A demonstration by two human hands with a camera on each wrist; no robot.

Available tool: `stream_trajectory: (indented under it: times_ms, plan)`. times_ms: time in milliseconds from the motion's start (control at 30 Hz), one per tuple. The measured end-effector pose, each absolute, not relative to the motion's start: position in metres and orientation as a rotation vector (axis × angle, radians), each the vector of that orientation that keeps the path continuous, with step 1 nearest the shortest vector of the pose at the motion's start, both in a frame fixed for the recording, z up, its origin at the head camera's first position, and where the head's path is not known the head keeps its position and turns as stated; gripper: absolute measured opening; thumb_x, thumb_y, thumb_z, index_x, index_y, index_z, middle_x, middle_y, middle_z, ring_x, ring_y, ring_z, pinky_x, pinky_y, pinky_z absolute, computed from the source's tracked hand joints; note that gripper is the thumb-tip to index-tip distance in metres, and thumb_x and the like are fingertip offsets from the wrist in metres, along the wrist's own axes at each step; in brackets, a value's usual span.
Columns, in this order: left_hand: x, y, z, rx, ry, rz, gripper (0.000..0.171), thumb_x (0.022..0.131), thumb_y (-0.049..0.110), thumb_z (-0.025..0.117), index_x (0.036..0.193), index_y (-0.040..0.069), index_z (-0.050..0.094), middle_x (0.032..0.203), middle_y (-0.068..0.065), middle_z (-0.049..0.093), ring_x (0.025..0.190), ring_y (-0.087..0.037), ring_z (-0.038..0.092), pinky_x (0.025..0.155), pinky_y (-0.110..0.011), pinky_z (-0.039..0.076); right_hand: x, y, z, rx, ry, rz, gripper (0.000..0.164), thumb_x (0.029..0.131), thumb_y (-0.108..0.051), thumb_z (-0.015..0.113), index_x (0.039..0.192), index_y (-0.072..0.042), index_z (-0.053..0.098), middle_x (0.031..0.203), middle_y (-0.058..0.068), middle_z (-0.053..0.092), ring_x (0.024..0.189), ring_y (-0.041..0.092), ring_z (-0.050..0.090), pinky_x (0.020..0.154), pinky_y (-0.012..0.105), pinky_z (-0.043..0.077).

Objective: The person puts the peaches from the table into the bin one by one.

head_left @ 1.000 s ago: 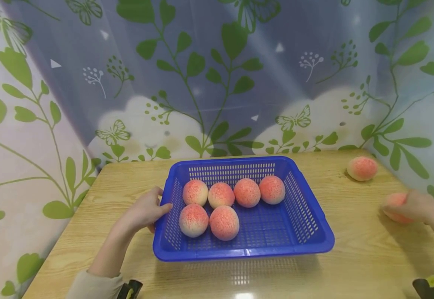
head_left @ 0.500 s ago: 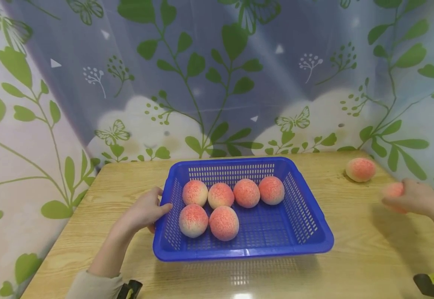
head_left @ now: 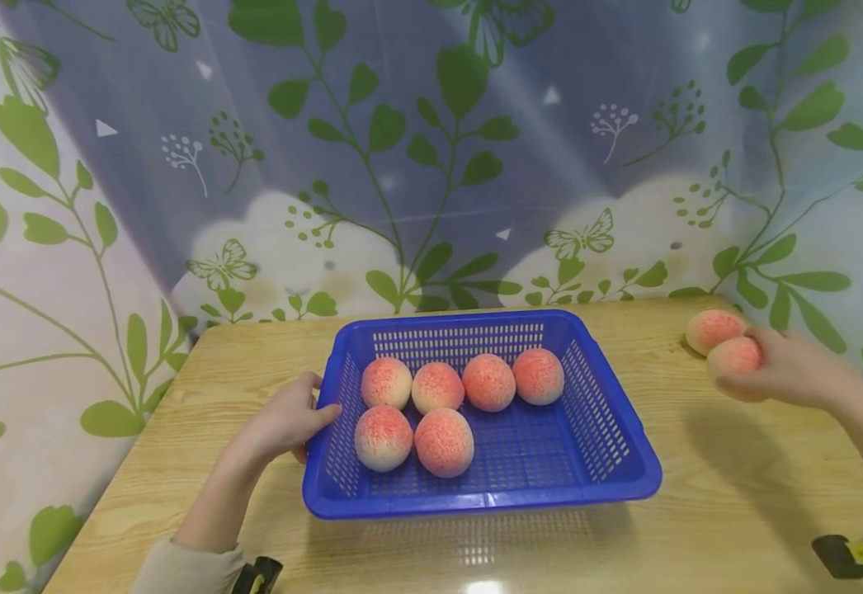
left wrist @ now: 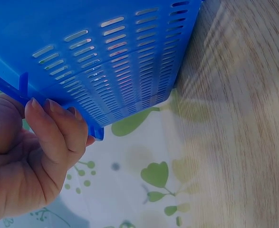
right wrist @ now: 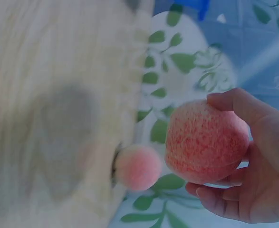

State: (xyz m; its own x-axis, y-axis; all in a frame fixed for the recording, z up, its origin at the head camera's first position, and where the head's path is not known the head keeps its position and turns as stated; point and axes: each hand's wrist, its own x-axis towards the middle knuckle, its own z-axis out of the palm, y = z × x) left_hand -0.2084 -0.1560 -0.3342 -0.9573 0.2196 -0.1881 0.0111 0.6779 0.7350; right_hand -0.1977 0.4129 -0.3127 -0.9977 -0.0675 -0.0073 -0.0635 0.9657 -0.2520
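A blue plastic basket point(head_left: 550, 491) with slotted walls stands mid-table, holding several pink-and-cream peaches point(head_left: 444, 443) toward its left and back. My left hand point(head_left: 286, 419) grips the basket's left rim; in the left wrist view its fingers point(left wrist: 58, 126) curl around that rim with the thumb on the other side. Over at the right, my right hand point(head_left: 791, 367) holds a peach point(head_left: 733, 363) above the table, thumb and fingers around it, as the right wrist view also shows. Behind it, another peach point(head_left: 709, 328) lies on the table, partly covered by the held one.
The wooden table point(head_left: 699, 528) reaches back to a curtain point(head_left: 431, 165) printed with leaves and butterflies, which also hangs along both sides. The shadow of my right arm falls on the table at the right.
My right hand has lifted the peach off the table and carried it left and away from me, up beside the other loose peach. The left hand and basket have stayed put.
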Motion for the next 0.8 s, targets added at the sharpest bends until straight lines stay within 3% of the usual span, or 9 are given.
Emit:
stream_trajectory:
  times_ms: [67, 133, 567, 800]
  plan:
    - [-0.208, -0.156, -0.335, 0.187, 2.635, 1.140, 0.046, 0.093, 0.013, 0.053, 0.125, -0.012, 0.032, 0.068, -0.015, 0.058, 0.044, -0.019, 0.058, 0.041, -0.035, 0.052, -0.198, 0.405, -0.306, -0.141, 3.118, -0.407, 0.091, 0.077, -0.043, 0.071, 0.127, 0.022, 0.031, 0.097, 0.033, 0.056, 0.077, 0.038, 0.058, 0.054, 0.040, 0.048]
    - [-0.208, -0.156, -0.335, 0.189, 2.635, 1.139, 0.046, 0.093, 0.013, 0.053, 0.125, -0.012, 0.033, 0.068, -0.015, 0.057, 0.044, -0.019, 0.058, 0.042, -0.036, 0.053, -0.197, 0.396, -0.298, -0.141, 3.122, -0.393, 0.092, 0.076, -0.046, 0.071, 0.128, 0.019, 0.032, 0.098, 0.030, 0.055, 0.077, 0.034, 0.057, 0.052, 0.038, 0.047]
    - [-0.211, -0.157, -0.336, 0.190, 2.639, 1.132, 0.045, 0.093, 0.013, 0.051, 0.124, -0.012, 0.032, 0.072, -0.017, 0.057, 0.045, -0.020, 0.059, 0.043, -0.038, 0.053, -0.194, 0.344, -0.259, -0.268, 3.127, -0.338, 0.086, 0.074, -0.055, 0.069, 0.132, 0.002, 0.039, 0.110, 0.023, 0.049, 0.083, 0.029, 0.055, 0.055, 0.037, 0.046]
    - [-0.210, -0.157, -0.336, 0.198, 2.630, 1.128, 0.045, 0.093, 0.014, 0.051, 0.124, -0.012, 0.032, 0.070, -0.016, 0.058, 0.044, -0.020, 0.058, 0.042, -0.036, 0.053, -0.196, 0.325, -0.255, -0.323, 3.119, -0.312, 0.086, 0.074, -0.059, 0.067, 0.134, -0.003, 0.040, 0.120, 0.025, 0.047, 0.095, 0.035, 0.053, 0.060, 0.044, 0.048]
